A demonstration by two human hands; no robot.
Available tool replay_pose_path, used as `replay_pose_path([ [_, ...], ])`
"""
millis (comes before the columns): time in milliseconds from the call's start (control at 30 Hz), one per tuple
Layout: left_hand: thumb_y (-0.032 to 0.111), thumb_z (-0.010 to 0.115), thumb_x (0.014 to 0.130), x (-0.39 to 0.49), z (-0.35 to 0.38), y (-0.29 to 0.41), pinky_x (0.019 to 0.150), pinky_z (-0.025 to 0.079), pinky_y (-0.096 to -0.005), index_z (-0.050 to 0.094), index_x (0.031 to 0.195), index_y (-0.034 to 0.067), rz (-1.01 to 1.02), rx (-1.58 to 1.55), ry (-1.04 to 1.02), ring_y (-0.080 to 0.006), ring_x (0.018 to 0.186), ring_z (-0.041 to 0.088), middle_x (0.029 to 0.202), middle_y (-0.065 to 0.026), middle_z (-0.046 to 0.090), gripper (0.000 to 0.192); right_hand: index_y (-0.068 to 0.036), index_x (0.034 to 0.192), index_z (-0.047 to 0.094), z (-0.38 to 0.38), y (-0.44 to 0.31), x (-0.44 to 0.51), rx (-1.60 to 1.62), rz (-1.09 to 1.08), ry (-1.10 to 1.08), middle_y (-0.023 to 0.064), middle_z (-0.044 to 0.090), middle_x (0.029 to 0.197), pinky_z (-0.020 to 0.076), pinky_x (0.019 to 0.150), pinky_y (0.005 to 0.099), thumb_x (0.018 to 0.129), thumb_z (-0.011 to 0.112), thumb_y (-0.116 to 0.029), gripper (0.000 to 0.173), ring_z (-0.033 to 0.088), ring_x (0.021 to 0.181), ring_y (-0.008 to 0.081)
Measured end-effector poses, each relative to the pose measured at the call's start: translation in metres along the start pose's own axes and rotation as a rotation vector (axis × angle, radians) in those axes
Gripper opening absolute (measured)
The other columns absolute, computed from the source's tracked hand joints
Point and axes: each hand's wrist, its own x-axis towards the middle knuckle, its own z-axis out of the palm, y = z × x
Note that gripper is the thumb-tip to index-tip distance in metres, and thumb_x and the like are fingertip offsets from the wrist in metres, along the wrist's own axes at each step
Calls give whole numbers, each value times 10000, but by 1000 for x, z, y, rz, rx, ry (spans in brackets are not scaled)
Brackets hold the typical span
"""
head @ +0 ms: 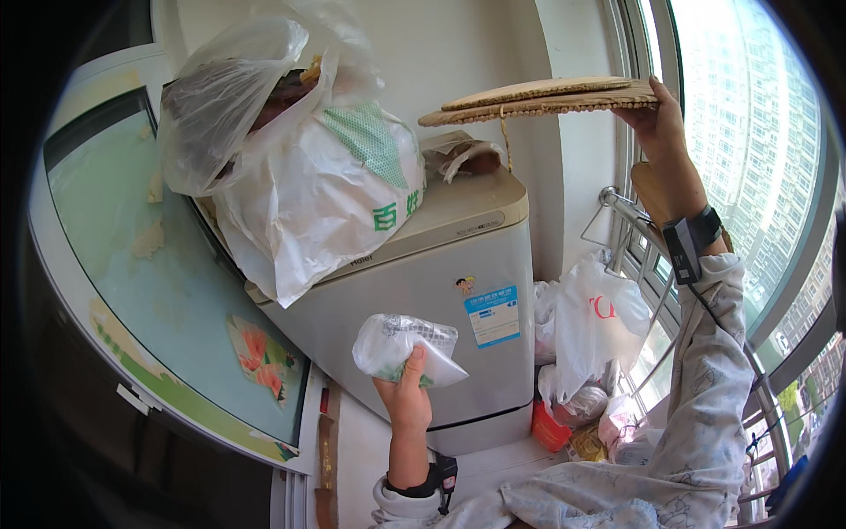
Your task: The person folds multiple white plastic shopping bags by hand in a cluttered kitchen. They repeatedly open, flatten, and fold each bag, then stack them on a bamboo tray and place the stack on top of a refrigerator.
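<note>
My left hand (405, 397), low in the middle of the view, grips a crumpled clear plastic bag (410, 347) with print on it and something green at its lower side. Raised at the upper right, my right hand (654, 125) holds two flat round woven straw mats (538, 106), one stacked on the other, by their right edge. A loop of cord hangs down from them. Below and behind the mats stands a grey Haier chest-type appliance (423, 291). On its top rest large white and clear plastic bags (310, 192) and a smaller wrapped brown thing (472, 155).
Filled plastic bags (598, 330) are piled right of the appliance, beside a metal rail (628, 208). A window (747, 119) runs along the right. At the left is a framed glass door (192, 264) with peeling stickers. A brown object is behind my right wrist.
</note>
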Motion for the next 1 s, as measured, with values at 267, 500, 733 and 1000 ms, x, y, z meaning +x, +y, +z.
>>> replay_pose_path([
  [267,12,667,848,21,-4,-21,920,452,-295,503,1225,15,-38,76,33,-148,1024,575,1120,-53,588,411,127,1217,343,3,72,13,109,89,57,280,466,1156,606,832,461,944,520,-222,477,588,1047,402],
  [500,6,687,832,33,17,-37,933,450,-304,484,1250,11,-1,150,53,-156,1043,569,1143,-64,582,465,136,1116,466,28,97,5,86,127,6,225,554,1056,611,780,419,940,527,-226,407,636,959,322],
  [733,5,697,823,31,32,-50,943,440,-305,480,1251,5,45,194,71,-159,1051,563,1150,-65,578,479,122,1138,456,41,107,-17,148,114,-3,213,569,1077,614,761,393,926,543,-227,417,647,929,288],
  [1000,-5,683,829,28,26,-53,925,454,-299,462,1261,15,32,187,114,-156,1039,564,1157,-63,568,486,125,1178,423,33,153,-11,190,200,27,213,524,1151,598,816,407,935,527,-234,446,603,1023,282],
])
